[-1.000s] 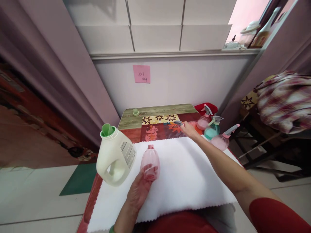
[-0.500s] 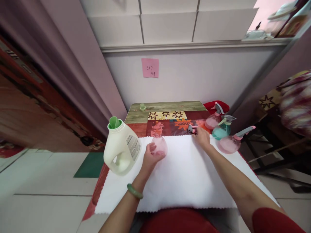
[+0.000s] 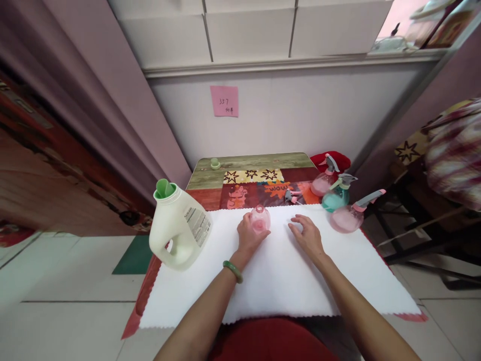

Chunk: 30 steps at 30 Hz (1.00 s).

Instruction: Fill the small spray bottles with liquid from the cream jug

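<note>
My left hand (image 3: 248,238) is wrapped round a small clear pink bottle (image 3: 260,218) with no top, holding it upright on the white cloth (image 3: 278,281). My right hand (image 3: 306,235) rests on the cloth to the right of the bottle, fingers spread and holding nothing. A grey and pink spray head (image 3: 292,196) lies on the patterned tabletop just beyond my right hand. A green bangle sits on my left wrist.
A white detergent jug (image 3: 179,231) with an open green spout stands at the cloth's left edge. Three spray bottles (image 3: 338,198) stand at the right. A green cap (image 3: 215,163) lies at the far table edge. A dark chair frame (image 3: 424,235) stands right of the table.
My left hand has carried the pink bottle from lying near the front to standing farther back. My right hand has let go of the spray head and drawn back onto the cloth.
</note>
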### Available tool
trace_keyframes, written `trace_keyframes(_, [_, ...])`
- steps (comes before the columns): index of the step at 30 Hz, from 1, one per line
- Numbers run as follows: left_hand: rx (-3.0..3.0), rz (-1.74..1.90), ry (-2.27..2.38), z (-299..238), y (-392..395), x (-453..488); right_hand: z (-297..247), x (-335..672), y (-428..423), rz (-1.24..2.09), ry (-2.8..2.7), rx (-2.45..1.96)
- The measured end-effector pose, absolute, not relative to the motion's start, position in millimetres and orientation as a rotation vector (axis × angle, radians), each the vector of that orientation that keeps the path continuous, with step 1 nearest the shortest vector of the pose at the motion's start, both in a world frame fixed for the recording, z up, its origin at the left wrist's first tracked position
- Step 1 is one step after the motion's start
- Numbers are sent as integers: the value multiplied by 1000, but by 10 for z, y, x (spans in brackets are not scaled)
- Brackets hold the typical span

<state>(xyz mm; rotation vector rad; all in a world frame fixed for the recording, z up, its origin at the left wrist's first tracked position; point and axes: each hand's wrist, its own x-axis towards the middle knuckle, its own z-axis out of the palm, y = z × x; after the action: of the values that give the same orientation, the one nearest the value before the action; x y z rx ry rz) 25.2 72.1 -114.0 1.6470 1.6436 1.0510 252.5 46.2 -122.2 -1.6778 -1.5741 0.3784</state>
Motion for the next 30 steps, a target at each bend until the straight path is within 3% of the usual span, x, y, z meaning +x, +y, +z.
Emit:
trace_keyframes(7, [1874,1100,1620,-1063,471,105,-1137,2357,292,409,-1600,-1574])
trace_keyframes(13, [2294,1700,1745,-483,-307,-745,-932,2225,13,180,-1521,-1485])
trace_keyframes(17, [1789,1972,2152,-355,-562,-1407,-880,1928,-157,97,-1627,-1236])
trace_keyframes(21, [1066,1815,1995,-558,-500,-1710,-871,1523,-252,201,-1794,-994])
trace_keyframes(30, [1006,1731,1850,-425,-92,-1801,-806,1157,-435,549,-1868,-943])
